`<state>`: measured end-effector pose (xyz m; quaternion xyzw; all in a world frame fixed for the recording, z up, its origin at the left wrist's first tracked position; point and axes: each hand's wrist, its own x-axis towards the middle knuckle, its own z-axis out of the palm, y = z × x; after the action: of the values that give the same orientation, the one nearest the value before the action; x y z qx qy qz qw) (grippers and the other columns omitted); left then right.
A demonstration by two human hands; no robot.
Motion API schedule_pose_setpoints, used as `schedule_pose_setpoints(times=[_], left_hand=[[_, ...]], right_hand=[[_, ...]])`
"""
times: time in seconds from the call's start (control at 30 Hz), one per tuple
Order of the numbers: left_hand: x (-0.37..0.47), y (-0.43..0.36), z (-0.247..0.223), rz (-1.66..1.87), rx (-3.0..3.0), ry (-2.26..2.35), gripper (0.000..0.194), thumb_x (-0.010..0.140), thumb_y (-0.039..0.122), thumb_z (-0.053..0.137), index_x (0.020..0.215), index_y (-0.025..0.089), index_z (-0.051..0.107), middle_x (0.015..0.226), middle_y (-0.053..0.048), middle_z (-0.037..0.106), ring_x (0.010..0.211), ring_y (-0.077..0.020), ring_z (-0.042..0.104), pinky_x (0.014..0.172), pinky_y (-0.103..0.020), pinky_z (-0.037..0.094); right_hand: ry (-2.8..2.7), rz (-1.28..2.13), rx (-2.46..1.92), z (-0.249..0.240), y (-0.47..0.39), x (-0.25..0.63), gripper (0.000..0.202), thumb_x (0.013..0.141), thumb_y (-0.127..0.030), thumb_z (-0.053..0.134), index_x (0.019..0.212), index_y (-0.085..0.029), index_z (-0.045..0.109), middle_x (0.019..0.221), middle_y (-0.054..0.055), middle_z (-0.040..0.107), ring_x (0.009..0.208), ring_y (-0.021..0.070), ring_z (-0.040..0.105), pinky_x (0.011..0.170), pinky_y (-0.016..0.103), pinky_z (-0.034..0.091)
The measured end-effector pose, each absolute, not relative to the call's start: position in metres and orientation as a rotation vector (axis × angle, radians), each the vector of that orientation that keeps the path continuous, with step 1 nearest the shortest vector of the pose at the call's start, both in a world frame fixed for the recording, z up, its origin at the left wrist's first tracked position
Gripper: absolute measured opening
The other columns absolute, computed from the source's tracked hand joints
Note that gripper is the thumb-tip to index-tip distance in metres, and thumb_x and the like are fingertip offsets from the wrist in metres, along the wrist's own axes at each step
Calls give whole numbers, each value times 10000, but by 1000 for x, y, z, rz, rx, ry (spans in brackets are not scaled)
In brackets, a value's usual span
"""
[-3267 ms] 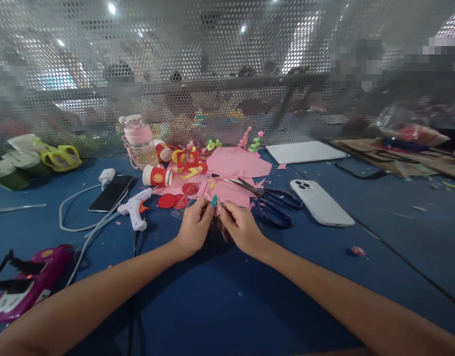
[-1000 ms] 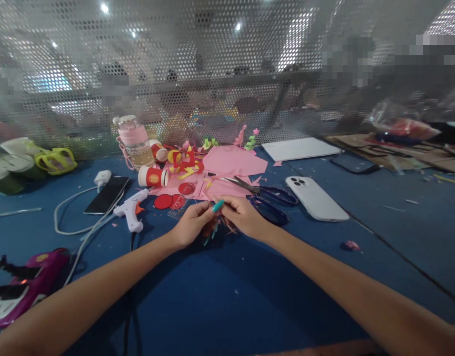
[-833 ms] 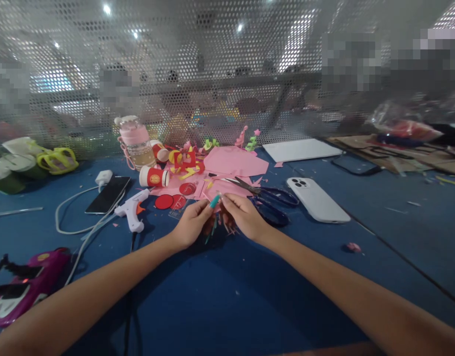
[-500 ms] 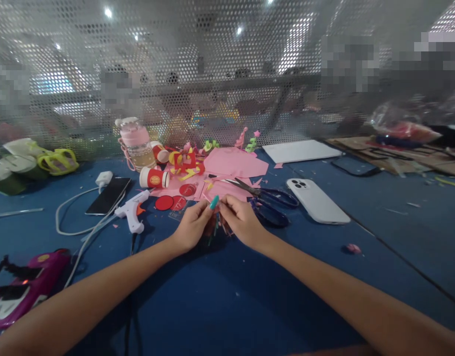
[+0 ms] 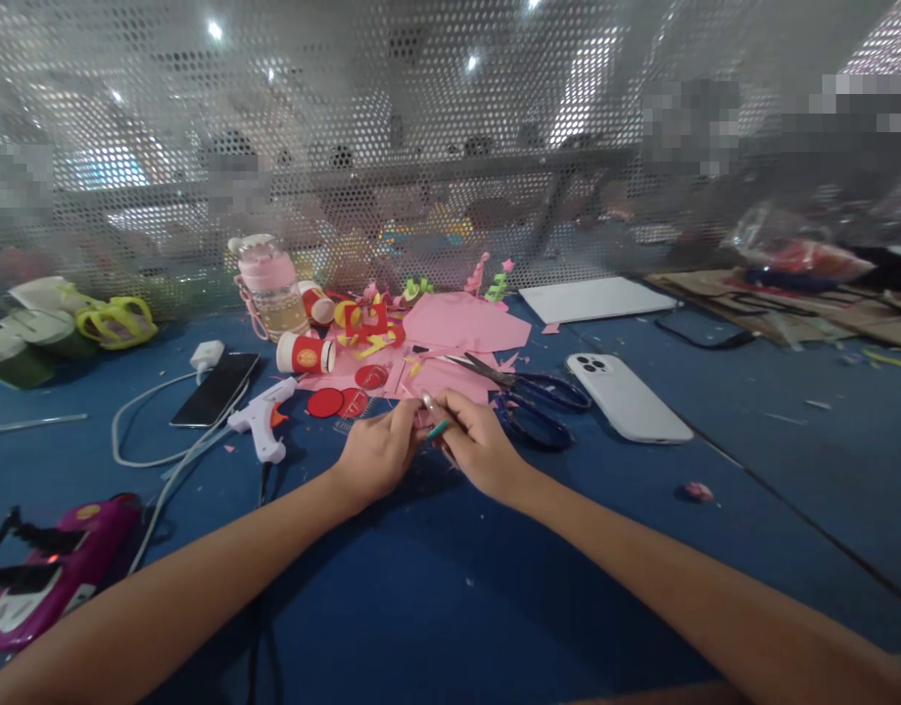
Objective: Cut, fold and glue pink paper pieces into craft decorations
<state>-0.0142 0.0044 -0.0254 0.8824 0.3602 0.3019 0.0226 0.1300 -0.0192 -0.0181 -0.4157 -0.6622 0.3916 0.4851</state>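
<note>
My left hand (image 5: 377,452) and my right hand (image 5: 482,443) meet above the blue table, fingers bent and fingertips pressed together. Pinched between them is a small pink paper piece (image 5: 423,418), mostly hidden by the fingers. A teal nail shows where the fingertips meet. Just beyond lie pink paper sheets (image 5: 469,323) and flat red paper discs (image 5: 325,401). Close to my right hand rest scissors (image 5: 543,392) with dark blue handles, blades over the pink paper. Left of my left hand lies a white glue gun (image 5: 263,421) with an orange trigger.
A white phone (image 5: 631,397) lies right; a black phone (image 5: 216,389) and charger cable lie left. Red paper cups (image 5: 304,352) and a pink-lidded bottle (image 5: 266,279) stand behind. A purple device (image 5: 69,558) sits front left. A perforated metal screen (image 5: 421,127) closes the back.
The teal-nailed thumb has tipped downward and to the right. My fingers have shifted around the small paper piece, while both hands stay in nearly the same place.
</note>
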Motion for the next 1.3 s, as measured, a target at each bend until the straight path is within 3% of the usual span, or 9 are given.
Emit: schedule_pose_setpoints(times=[0.37, 0.5, 0.7, 1.0, 1.07, 1.2, 1.3], left_hand=[[-14, 2, -25, 1250, 2878, 1036, 303, 904, 279, 227, 952, 127, 485, 599, -43, 608, 472, -128, 574, 434, -199, 390], [-13, 2, -23, 1436, 2957, 1002, 277, 918, 257, 222, 999, 109, 442, 687, -53, 638, 502, -101, 592, 448, -175, 419], [-13, 3, -22, 1452, 3084, 1093, 303, 913, 241, 218, 756, 135, 455, 472, -8, 538, 388, -117, 525, 373, -193, 346], [-13, 3, -21, 1456, 3118, 1144, 301, 894, 215, 263, 649, 166, 430, 421, 7, 496, 356, -107, 469, 366, -201, 275], [-14, 3, -22, 1409, 3091, 1141, 298, 901, 230, 249, 696, 155, 451, 451, 0, 519, 381, -111, 494, 376, -199, 302], [-14, 3, -21, 1380, 2995, 1070, 365, 910, 360, 215, 1011, 81, 428, 716, -75, 625, 522, -119, 578, 454, -197, 416], [-14, 3, -20, 1348, 3033, 1027, 395, 914, 378, 183, 1030, 78, 414, 747, -91, 623, 552, -129, 593, 454, -202, 422]], right_hand=[[-1517, 926, -960, -18, -25, 124, 297, 847, -415, 399, 640, -204, 372, 445, -85, 347, 341, 53, 306, 352, 191, 256], [-1489, 997, -923, -17, -26, 123, 299, 845, -420, 404, 643, -203, 369, 445, -93, 333, 330, 44, 290, 341, 185, 242], [-1500, 943, -945, -17, -27, 122, 315, 852, -424, 386, 626, -208, 345, 442, -91, 334, 340, 47, 300, 353, 187, 254], [-1502, 868, -956, -19, -26, 123, 272, 858, -371, 384, 643, -207, 359, 456, -87, 334, 358, 53, 304, 373, 195, 258], [-1503, 872, -956, -20, -25, 123, 263, 858, -365, 383, 649, -206, 362, 458, -86, 337, 359, 54, 304, 373, 196, 256], [-1514, 855, -968, -23, -22, 124, 243, 853, -348, 391, 657, -206, 367, 450, -93, 308, 356, 55, 285, 368, 197, 235], [-1550, 870, -960, -24, -21, 125, 226, 841, -325, 414, 655, -205, 368, 445, -96, 299, 355, 52, 282, 368, 194, 231]])
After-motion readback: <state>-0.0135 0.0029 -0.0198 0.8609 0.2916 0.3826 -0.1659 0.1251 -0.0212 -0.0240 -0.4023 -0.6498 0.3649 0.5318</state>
